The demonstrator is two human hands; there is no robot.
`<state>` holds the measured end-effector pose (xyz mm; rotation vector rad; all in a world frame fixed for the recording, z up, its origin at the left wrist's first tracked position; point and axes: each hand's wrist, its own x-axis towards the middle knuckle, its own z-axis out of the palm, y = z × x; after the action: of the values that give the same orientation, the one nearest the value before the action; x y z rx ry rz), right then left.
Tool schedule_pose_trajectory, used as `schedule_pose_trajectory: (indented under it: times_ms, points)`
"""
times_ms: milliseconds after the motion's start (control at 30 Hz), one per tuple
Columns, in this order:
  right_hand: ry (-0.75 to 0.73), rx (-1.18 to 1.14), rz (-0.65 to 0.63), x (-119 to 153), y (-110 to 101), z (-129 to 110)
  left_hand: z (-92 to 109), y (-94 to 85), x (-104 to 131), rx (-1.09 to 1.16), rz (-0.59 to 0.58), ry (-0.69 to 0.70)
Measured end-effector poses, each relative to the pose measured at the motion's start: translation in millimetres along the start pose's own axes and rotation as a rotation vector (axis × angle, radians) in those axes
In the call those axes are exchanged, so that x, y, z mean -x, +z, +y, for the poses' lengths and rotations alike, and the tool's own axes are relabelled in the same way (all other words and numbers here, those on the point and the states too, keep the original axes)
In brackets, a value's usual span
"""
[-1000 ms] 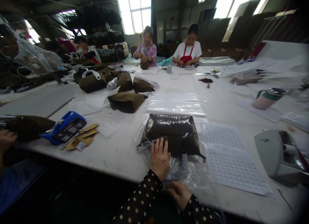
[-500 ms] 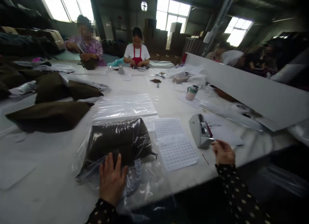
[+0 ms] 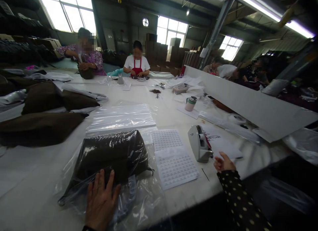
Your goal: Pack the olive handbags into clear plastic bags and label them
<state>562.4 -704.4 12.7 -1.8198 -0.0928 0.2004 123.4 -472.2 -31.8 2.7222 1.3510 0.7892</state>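
Observation:
My left hand [image 3: 101, 198] lies flat, fingers stretched out, on the clear plastic bag [image 3: 154, 194] and the near side of the dark olive fabric bundle [image 3: 109, 154] inside it. A dark cord end pokes out at each lower corner of the bundle. My right hand [image 3: 225, 163] is at the cutting end of a grey tape dispenser [image 3: 200, 144]. Its thumb and lower fingers are curled together while the forefinger points forward; whatever they pinch is too small to make out. Between bundle and dispenser lie printed label sheets [image 3: 175, 163].
Flat clear bags [image 3: 121, 116] are stacked behind the bundle. More olive bundles [image 3: 37, 128] lie at the left. A lidded cup [image 3: 190, 103] stands beyond the dispenser, near a long white board [image 3: 243, 98]. Two people work across the table [image 3: 139, 91].
The view has tilted up and shifted right, so the table items appear lower and further left. My right forefinger has lifted off the dispenser's end. My left hand stays on the bag.

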Motion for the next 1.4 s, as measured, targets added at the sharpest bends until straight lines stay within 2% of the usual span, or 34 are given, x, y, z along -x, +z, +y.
schedule_pose_trajectory:
  times_ms: [100, 167, 267, 333, 367, 433, 567, 633, 667, 700, 733, 800, 867, 933, 1067, 1133, 1200, 1233, 1300, 1367, 1400]
  points:
    - [0.054, 0.282, -0.053, 6.3, -14.7, 12.5, -0.3, -0.6, -0.6, 0.04, 0.012, -0.014]
    - [0.049, 0.476, -0.074, 5.7, -25.0, 11.8, -1.0, 0.0, -1.9, 0.058, 0.02, -0.025]
    - [-0.003, 0.683, -0.123, 11.0, -32.2, -3.2, -1.9, 1.2, -1.9, 0.061, 0.035, -0.027]
    - [-0.096, 0.722, -0.198, 23.8, -19.9, -19.8, -1.2, 0.0, -0.2, 0.04, 0.033, -0.03]
    - [-0.17, 0.701, -0.261, 33.0, -6.3, -29.8, -0.5, -1.2, 0.8, 0.026, 0.026, -0.034]
    - [-0.325, 0.594, -0.455, 57.8, 35.8, -52.6, 0.8, -3.7, 2.0, 0.003, 0.009, -0.048]
    - [-0.565, 0.447, -1.061, 134.1, 152.2, -106.5, 2.0, -7.6, 3.2, 0.006, -0.004, -0.082]
    - [-0.74, 0.513, -1.35, 179.3, 209.6, -129.8, 2.5, -9.1, 4.7, 0.022, 0.002, -0.095]
    - [-0.84, 0.613, -1.444, 201.0, 235.4, -138.4, 2.6, -9.6, 5.7, 0.032, 0.006, -0.098]
    - [-0.956, 0.755, -1.489, 221.2, 258.8, -144.7, 2.5, -9.7, 6.7, 0.042, 0.012, -0.098]
    - [-1.071, 0.923, -1.481, 239.2, 279.3, -148.6, 2.2, -9.5, 7.8, 0.052, 0.018, -0.099]
    - [-1.238, 1.191, -1.398, 267.0, 311.1, -151.5, 1.2, -8.6, 9.9, 0.068, 0.027, -0.102]
    - [-1.308, 1.327, -1.304, 281.5, 331.5, -151.7, 0.2, -7.3, 11.5, 0.067, 0.03, -0.112]
    - [-1.329, 1.386, -1.225, 282.0, 342.9, -154.0, -0.4, -5.8, 12.5, 0.039, 0.029, -0.113]
    - [-1.313, 1.421, -1.01, 245.9, 342.4, -169.5, -0.8, -1.6, 9.6, -0.036, -0.022, -0.025]
    - [-1.298, 1.402, -0.891, 216.1, 326.8, -173.5, -1.6, -0.5, 5.1, -0.044, -0.046, 0.003]
    - [-1.387, 1.292, -0.816, 185.2, 297.1, -163.6, -3.2, -3.1, 1.0, -0.026, -0.037, 0.015]
    - [-1.478, 1.2, -0.8, 171.1, 277.0, -151.3, -4.4, -6.6, 0.4, -0.008, -0.014, 0.022]
    - [-1.841, 0.77, -0.786, 148.1, 229.3, -112.7, -6.7, -17.8, 5.0, 0.054, 0.065, 0.032]
    - [-2.104, 0.527, -0.875, 134.4, 179.3, -63.6, -7.3, -32.6, 19.1, 0.171, 0.145, 0.076]
    - [-2.172, 0.46, -0.929, 131.5, 157.3, -39.5, -6.3, -40.0, 29.4, 0.252, 0.154, 0.13]
